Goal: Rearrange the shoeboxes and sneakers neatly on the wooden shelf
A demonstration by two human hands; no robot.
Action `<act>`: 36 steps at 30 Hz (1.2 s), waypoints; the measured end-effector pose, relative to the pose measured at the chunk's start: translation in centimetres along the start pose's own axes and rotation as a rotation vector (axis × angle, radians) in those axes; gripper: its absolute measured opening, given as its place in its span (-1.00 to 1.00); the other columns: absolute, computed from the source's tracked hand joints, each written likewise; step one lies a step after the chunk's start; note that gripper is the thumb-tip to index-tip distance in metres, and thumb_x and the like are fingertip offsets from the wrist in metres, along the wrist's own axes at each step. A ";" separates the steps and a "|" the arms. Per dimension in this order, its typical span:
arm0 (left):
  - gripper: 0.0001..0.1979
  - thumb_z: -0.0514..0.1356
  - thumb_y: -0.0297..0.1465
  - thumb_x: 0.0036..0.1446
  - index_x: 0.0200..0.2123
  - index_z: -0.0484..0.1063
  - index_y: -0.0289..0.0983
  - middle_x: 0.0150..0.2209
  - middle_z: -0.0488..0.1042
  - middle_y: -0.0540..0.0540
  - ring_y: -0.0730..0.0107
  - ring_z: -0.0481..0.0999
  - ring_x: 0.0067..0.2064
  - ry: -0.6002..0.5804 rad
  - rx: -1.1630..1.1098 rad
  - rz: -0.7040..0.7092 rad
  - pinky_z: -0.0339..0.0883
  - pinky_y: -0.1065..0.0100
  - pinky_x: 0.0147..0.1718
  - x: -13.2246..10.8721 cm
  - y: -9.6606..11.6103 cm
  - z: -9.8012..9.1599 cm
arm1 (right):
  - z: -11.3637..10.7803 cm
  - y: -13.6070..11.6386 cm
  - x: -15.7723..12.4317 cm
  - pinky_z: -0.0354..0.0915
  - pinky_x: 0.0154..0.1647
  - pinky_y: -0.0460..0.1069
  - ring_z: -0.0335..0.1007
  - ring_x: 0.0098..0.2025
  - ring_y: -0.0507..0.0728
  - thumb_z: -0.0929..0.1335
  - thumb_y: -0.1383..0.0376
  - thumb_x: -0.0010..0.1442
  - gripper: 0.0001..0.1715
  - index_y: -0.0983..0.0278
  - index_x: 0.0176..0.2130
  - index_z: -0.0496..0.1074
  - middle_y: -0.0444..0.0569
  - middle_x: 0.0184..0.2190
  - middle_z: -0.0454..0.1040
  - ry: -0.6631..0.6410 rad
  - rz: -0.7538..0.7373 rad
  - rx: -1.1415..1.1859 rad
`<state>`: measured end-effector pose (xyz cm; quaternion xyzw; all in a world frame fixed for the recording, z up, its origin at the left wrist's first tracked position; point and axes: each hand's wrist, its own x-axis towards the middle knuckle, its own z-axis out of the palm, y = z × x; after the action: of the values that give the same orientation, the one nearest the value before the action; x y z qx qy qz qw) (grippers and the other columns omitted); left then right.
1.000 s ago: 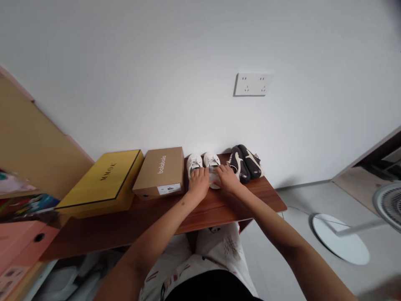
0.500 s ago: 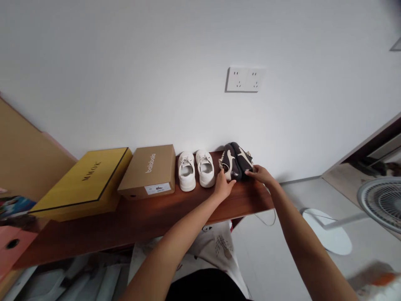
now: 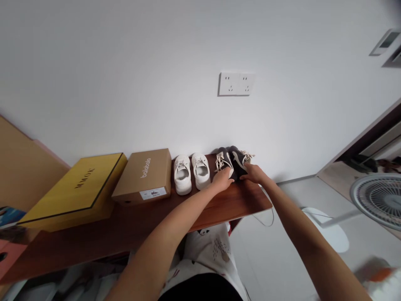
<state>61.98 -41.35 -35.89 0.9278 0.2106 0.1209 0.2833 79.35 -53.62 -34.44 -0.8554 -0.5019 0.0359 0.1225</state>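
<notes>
A pair of dark shoes with white stripes and cream laces stands on the wooden shelf [image 3: 232,207], toes toward the wall. My left hand [image 3: 223,179] grips the near end of the left dark shoe [image 3: 223,164], and my right hand [image 3: 254,174] grips the right dark shoe [image 3: 238,162] from the right. The hands hide the shoes' near ends. Just left of them, a pair of white sneakers [image 3: 191,173] stands untouched, side by side.
A cardboard balabala shoebox [image 3: 142,176] and a flat yellow box [image 3: 72,194] lie further left on the shelf. A white wall socket [image 3: 235,84] sits above. The shelf's right end drops to a grey floor, with a white fan [image 3: 377,201] and its round base [image 3: 328,234] beyond.
Both hands have moved right from the white sneakers onto the dark shoes. The dark pair has turned, and its laces now show. The view has shifted slightly.
</notes>
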 end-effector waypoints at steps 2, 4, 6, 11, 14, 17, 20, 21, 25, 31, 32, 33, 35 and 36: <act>-0.59 0.35 -0.43 0.06 -0.04 0.32 -0.29 0.00 0.48 -0.35 -0.11 0.48 0.10 -0.094 0.135 0.030 0.30 0.06 0.07 0.3 1.0 -0.5 | -0.5 -1.0 -0.3 0.28 -0.19 0.02 0.51 -0.16 0.27 0.52 0.17 -0.01 -0.54 0.23 -0.14 0.39 0.05 -0.24 0.56 -0.037 -0.034 -0.143; -0.58 0.36 -0.46 0.04 -0.04 0.33 -0.30 0.01 0.48 -0.38 -0.14 0.48 0.11 -0.159 0.234 0.040 0.30 0.05 0.08 0.6 1.8 -1.0 | -0.8 -1.8 -0.6 0.28 -0.15 0.04 0.51 -0.11 0.31 0.50 0.18 0.02 -0.53 0.24 -0.10 0.38 0.11 -0.18 0.57 -0.052 -0.067 -0.255; -0.56 0.36 -0.49 0.02 -0.03 0.34 -0.31 0.01 0.48 -0.41 -0.16 0.48 0.12 -0.189 0.279 0.039 0.30 0.03 0.09 0.9 2.4 -1.5 | -0.9 -2.5 -0.7 0.27 -0.11 0.06 0.50 -0.07 0.33 0.49 0.21 0.04 -0.54 0.27 -0.08 0.37 0.17 -0.14 0.56 -0.055 -0.099 -0.329; -0.58 0.30 -0.54 0.05 0.01 0.35 -0.37 0.00 0.50 -0.45 -0.17 0.48 0.11 -0.232 0.360 0.017 0.33 0.02 0.08 1.7 3.0 -2.4 | -0.8 -3.4 -0.2 0.25 -0.05 0.07 0.50 -0.02 0.30 0.47 0.27 0.06 -0.55 0.30 -0.06 0.37 0.21 -0.08 0.56 -0.079 -0.112 -0.388; -0.60 0.24 -0.54 0.11 0.04 0.34 -0.39 0.00 0.50 -0.43 -0.10 0.49 0.11 -0.252 0.406 0.004 0.34 0.04 0.08 1.9 3.1 -2.6 | -0.7 -3.8 0.1 0.24 -0.05 0.06 0.51 -0.02 0.29 0.47 0.26 0.08 -0.55 0.31 -0.05 0.38 0.22 -0.09 0.57 -0.092 -0.109 -0.405; -0.60 0.21 -0.52 0.15 0.07 0.33 -0.37 0.02 0.50 -0.39 -0.02 0.48 0.13 -0.269 0.447 -0.008 0.33 0.09 0.11 2.0 3.0 -2.5 | -0.7 -4.1 0.3 0.24 -0.06 0.06 0.52 -0.03 0.28 0.46 0.25 0.09 -0.56 0.31 -0.05 0.39 0.21 -0.08 0.57 -0.100 -0.118 -0.414; -0.59 0.20 -0.52 0.15 0.09 0.32 -0.38 0.03 0.50 -0.37 0.00 0.48 0.14 -0.278 0.474 -0.018 0.34 0.11 0.11 1.9 2.9 -2.2 | -0.6 -4.2 0.5 0.25 -0.06 0.06 0.52 -0.03 0.28 0.47 0.26 0.07 -0.57 0.30 -0.06 0.40 0.21 -0.09 0.58 -0.100 -0.117 -0.418; -0.59 0.19 -0.52 0.16 0.09 0.32 -0.38 0.03 0.50 -0.37 0.00 0.48 0.14 -0.279 0.480 -0.020 0.34 0.12 0.11 1.9 2.8 -2.2 | -0.5 -4.2 0.5 0.25 -0.06 0.06 0.52 -0.03 0.28 0.48 0.27 0.06 -0.57 0.30 -0.06 0.40 0.20 -0.09 0.58 -0.096 -0.115 -0.419; -0.62 0.18 -0.52 0.17 0.07 0.33 -0.38 0.03 0.50 -0.38 0.00 0.49 0.13 -0.276 0.491 -0.018 0.35 0.12 0.09 1.9 2.7 -2.0 | -0.1 -4.2 0.8 0.27 -0.08 0.05 0.52 -0.04 0.28 0.51 0.26 0.03 -0.54 0.30 -0.08 0.42 0.20 -0.11 0.58 -0.081 -0.113 -0.419; -0.58 0.26 -0.52 0.10 0.05 0.34 -0.35 0.01 0.50 -0.37 0.01 0.50 0.11 -0.247 0.474 -0.013 0.37 0.15 0.06 2.1 2.6 -1.9 | 0.5 -4.6 0.9 0.27 -0.06 0.07 0.50 -0.04 0.27 0.54 0.28 -0.01 -0.49 0.32 -0.07 0.41 0.21 -0.10 0.57 -0.079 -0.110 -0.421; -0.57 0.27 -0.52 0.09 0.05 0.34 -0.35 0.01 0.50 -0.37 0.00 0.49 0.12 -0.236 0.470 -0.009 0.37 0.15 0.06 2.1 2.6 -1.9 | 0.5 -4.7 0.8 0.27 -0.05 0.07 0.49 -0.03 0.27 0.54 0.28 0.00 -0.49 0.32 -0.06 0.41 0.21 -0.10 0.56 -0.077 -0.107 -0.422; -0.57 0.28 -0.53 0.08 0.05 0.34 -0.35 0.02 0.49 -0.37 0.00 0.48 0.12 -0.223 0.466 -0.002 0.37 0.14 0.06 2.0 2.7 -1.9 | 0.5 -4.9 0.6 0.26 -0.04 0.07 0.48 -0.02 0.27 0.54 0.30 0.00 -0.48 0.32 -0.06 0.40 0.22 -0.09 0.56 -0.068 -0.105 -0.423; -0.56 0.28 -0.53 0.08 0.05 0.32 -0.36 0.06 0.45 -0.38 -0.01 0.44 0.16 -0.189 0.463 0.021 0.33 0.11 0.10 1.6 2.8 -2.1 | 0.4 -5.2 0.2 0.25 -0.03 0.08 0.45 0.00 0.28 0.52 0.32 0.02 -0.49 0.34 -0.04 0.39 0.25 -0.07 0.53 -0.020 -0.091 -0.428; -0.56 0.28 -0.52 0.10 0.06 0.31 -0.37 0.08 0.43 -0.39 -0.02 0.42 0.18 -0.157 0.458 0.042 0.32 0.08 0.11 1.3 2.9 -2.3 | 0.3 -5.4 -0.1 0.25 -0.02 0.09 0.43 0.01 0.30 0.51 0.33 0.03 -0.49 0.35 -0.03 0.39 0.27 -0.05 0.51 0.019 -0.079 -0.429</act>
<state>63.26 -41.86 -32.20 0.9786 0.1904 0.0035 0.0783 74.64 -51.09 -33.44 -0.8419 -0.5300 -0.0846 -0.0564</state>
